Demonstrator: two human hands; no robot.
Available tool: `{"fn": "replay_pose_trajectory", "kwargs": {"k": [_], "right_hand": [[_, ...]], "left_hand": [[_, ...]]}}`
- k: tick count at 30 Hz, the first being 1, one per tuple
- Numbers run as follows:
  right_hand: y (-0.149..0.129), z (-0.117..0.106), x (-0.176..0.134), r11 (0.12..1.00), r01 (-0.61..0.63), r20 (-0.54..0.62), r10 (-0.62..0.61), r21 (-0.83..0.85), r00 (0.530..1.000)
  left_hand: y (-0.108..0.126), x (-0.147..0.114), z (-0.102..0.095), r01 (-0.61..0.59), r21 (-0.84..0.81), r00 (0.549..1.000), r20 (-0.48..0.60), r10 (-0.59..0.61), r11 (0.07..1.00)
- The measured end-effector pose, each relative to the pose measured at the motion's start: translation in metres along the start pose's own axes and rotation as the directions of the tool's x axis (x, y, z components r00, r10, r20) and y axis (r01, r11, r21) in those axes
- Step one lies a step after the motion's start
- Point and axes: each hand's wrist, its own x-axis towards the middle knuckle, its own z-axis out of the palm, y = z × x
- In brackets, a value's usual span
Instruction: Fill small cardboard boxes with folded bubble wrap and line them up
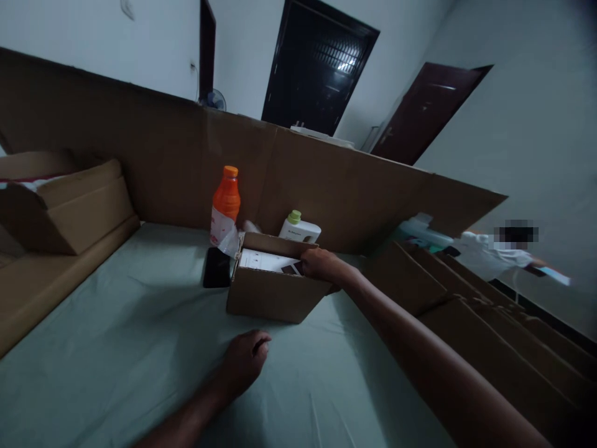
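Note:
A small open cardboard box (275,297) stands on the green cloth, with white printed boxes or cards (263,261) inside it. My right hand (321,266) grips the box's right wall at the top, some fingers hidden behind the cardboard. In front of the box, my left hand (247,358) is curled closed just above the cloth, with nothing visible in it. Left of the box lies a black phone (217,269). Behind it are an orange bottle (226,202) with a pale label and a white bottle (301,230) with a green cap.
A tall cardboard panel (336,174) borders the back of the green cloth (140,348). Another open cardboard box (88,208) sits at left on a cardboard ledge. Cardboard partitions (466,336) line the right side. Beyond them is another person (489,258) in a pale top.

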Motion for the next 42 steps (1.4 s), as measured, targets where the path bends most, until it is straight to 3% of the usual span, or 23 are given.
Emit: {"fn": "replay_pose_trajectory", "kwargs": {"k": [4, 7, 10, 12, 14, 15, 17, 19, 22, 25, 28, 30, 34, 38, 42], "right_hand": [[0.007, -0.018, -0.031, 0.997, -0.044, -0.149, 0.054, 0.070, 0.987], [0.027, -0.016, -0.077, 0.978, -0.078, -0.375, 0.148, 0.196, 0.915], [0.049, 0.022, -0.119, 0.887, -0.002, -0.518, 0.272, 0.462, 0.811], [0.055, 0.061, -0.133, 0.809, 0.055, -0.463, 0.278, 0.586, 0.841], [0.049, 0.098, -0.130, 0.735, 0.079, -0.395, 0.267, 0.673, 0.879], [0.042, 0.113, -0.122, 0.689, 0.098, -0.380, 0.270, 0.718, 0.885], [0.024, 0.133, -0.100, 0.586, 0.165, -0.385, 0.272, 0.793, 0.882], [0.007, 0.140, -0.076, 0.502, 0.232, -0.402, 0.261, 0.833, 0.878], [0.000, 0.143, -0.061, 0.459, 0.270, -0.419, 0.261, 0.847, 0.870], [0.014, 0.154, -0.087, 0.445, 0.251, -0.407, 0.299, 0.860, 0.863], [0.025, 0.169, -0.136, 0.492, 0.207, -0.418, 0.369, 0.846, 0.830], [0.015, 0.176, -0.164, 0.521, 0.213, -0.449, 0.382, 0.827, 0.808], [-0.031, 0.176, -0.178, 0.509, 0.281, -0.491, 0.344, 0.813, 0.800], [-0.056, 0.173, -0.169, 0.493, 0.328, -0.527, 0.345, 0.806, 0.777], [-0.042, 0.182, -0.182, 0.475, 0.302, -0.500, 0.374, 0.827, 0.781]], "left_hand": [[0.003, -0.003, -0.002, -0.014, 0.025, 1.000, 0.002, 0.014, 1.000], [0.008, -0.012, -0.011, -0.027, -0.013, 0.995, -0.100, 0.026, 1.000], [0.015, -0.018, -0.033, -0.058, -0.052, 0.928, -0.370, 0.035, 0.997], [0.017, -0.014, -0.051, -0.061, -0.036, 0.840, -0.542, 0.031, 0.998], [0.017, -0.003, -0.066, -0.054, -0.017, 0.773, -0.633, 0.032, 0.998], [0.016, 0.004, -0.070, -0.049, -0.012, 0.770, -0.638, 0.030, 0.999], [0.014, 0.021, -0.073, -0.048, -0.023, 0.817, -0.576, 0.026, 0.999], [0.014, 0.035, -0.069, -0.042, -0.090, 0.885, -0.465, -0.005, 0.995], [0.023, 0.045, -0.053, -0.037, -0.201, 0.921, -0.388, -0.045, 0.979], [0.042, 0.032, -0.032, -0.056, -0.242, 0.945, -0.325, -0.027, 0.969], [0.060, -0.007, -0.016, -0.039, -0.310, 0.983, -0.184, -0.020, 0.950], [0.064, -0.039, -0.013, 0.007, -0.355, 0.985, -0.159, -0.068, 0.935], [0.054, -0.084, -0.028, 0.051, -0.369, 0.942, -0.290, -0.167, 0.928], [0.043, -0.085, -0.043, 0.075, -0.302, 0.921, -0.344, -0.182, 0.950], [0.045, -0.067, -0.029, 0.079, -0.280, 0.929, -0.327, -0.172, 0.957]]}}
